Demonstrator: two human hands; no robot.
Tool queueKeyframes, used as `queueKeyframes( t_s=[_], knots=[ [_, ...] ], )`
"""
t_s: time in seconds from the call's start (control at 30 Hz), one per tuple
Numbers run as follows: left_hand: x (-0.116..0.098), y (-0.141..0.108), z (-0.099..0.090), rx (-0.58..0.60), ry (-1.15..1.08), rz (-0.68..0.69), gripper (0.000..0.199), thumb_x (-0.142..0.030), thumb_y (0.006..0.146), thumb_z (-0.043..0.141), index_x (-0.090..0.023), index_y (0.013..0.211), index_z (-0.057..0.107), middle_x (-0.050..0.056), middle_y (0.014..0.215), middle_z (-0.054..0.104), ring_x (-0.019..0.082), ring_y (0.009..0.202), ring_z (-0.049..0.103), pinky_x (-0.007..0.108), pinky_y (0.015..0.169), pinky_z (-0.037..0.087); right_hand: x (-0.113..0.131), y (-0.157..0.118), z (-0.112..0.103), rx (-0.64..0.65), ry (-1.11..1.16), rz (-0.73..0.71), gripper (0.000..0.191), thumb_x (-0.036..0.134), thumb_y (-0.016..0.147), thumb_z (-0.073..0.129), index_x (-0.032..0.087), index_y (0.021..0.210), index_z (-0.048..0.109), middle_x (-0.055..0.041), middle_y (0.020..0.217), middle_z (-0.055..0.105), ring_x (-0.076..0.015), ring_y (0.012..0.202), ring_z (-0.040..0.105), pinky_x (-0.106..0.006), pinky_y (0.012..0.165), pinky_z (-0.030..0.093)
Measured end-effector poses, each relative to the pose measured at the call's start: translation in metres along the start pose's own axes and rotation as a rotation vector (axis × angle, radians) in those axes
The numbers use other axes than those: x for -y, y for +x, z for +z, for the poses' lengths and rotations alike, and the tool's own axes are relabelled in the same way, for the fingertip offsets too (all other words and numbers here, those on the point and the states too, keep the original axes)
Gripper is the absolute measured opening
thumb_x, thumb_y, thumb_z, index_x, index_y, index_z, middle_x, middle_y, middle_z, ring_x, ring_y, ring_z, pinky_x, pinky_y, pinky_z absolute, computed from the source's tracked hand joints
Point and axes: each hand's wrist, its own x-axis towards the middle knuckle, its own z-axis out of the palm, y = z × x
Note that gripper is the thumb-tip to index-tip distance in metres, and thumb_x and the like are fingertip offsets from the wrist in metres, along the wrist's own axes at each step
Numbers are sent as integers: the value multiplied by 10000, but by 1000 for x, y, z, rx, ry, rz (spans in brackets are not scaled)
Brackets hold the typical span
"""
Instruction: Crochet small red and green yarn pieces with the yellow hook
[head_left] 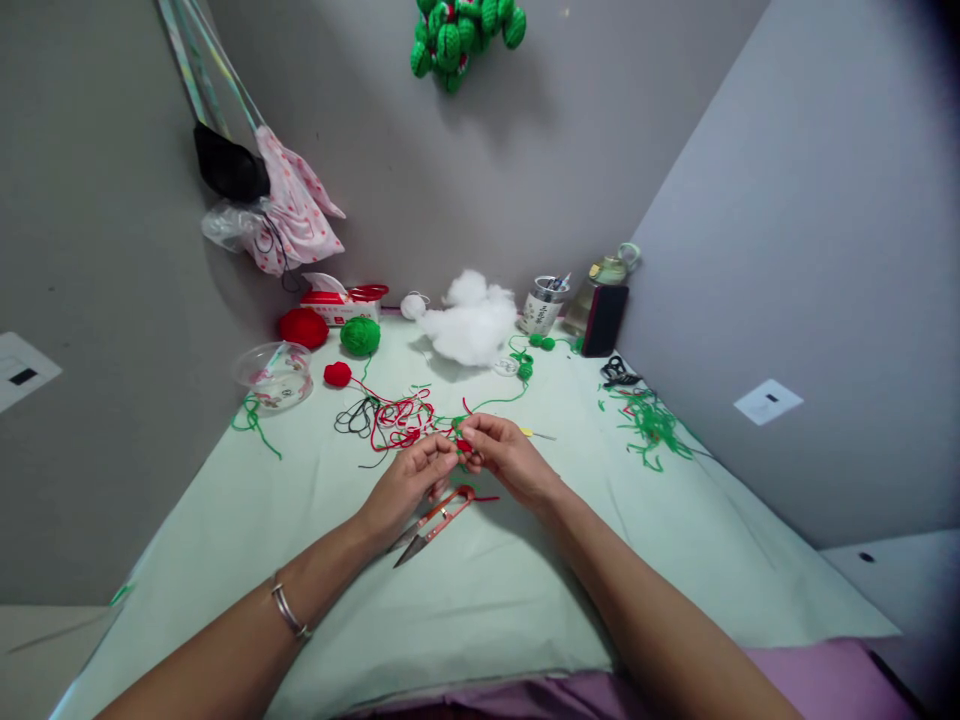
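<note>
Both hands meet over the middle of the table. My left hand (415,477) pinches the left side of a small red and green crocheted piece (464,445). On the piece's right side, the fingers of my right hand (508,452) are closed. The fingers partly cover the piece. Just below the hands lie orange-handled thread snips (437,522), blades toward the lower left, beside a short red strand. Tangled red yarn (397,420) and black cord (358,417) lie beyond my left hand. A yellow-handled tool (531,433) sits right of my right hand.
White stuffing (471,325), a green yarn ball (360,337), a red ball (303,328) and a clear bowl (276,380) stand farther back. At the right are a pen tin (543,308), a phone (605,321), black scissors (619,371) and green scraps (651,425).
</note>
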Motion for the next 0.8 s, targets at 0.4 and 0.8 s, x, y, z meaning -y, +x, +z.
queueKeyframes(
  t_s=[0.4, 0.8],
  knots=[
    [8, 4, -7, -67, -32, 13, 399, -544, 836, 799, -204, 818, 591, -65, 636, 550, 86, 508, 345, 234, 495, 268, 1, -4, -2, 38, -42, -25, 448, 589, 805, 831, 177, 959, 748, 23, 743, 650, -118, 643, 578, -284, 675, 497],
    [8, 5, -15, -91, 60, 8, 412, -577, 845, 766, -203, 791, 601, -82, 580, 452, 91, 488, 333, 236, 509, 208, 3, -6, -4, 55, -237, -106, 256, 401, 831, 798, 203, 991, 772, 26, 708, 655, -135, 646, 564, -288, 647, 452]
  ],
)
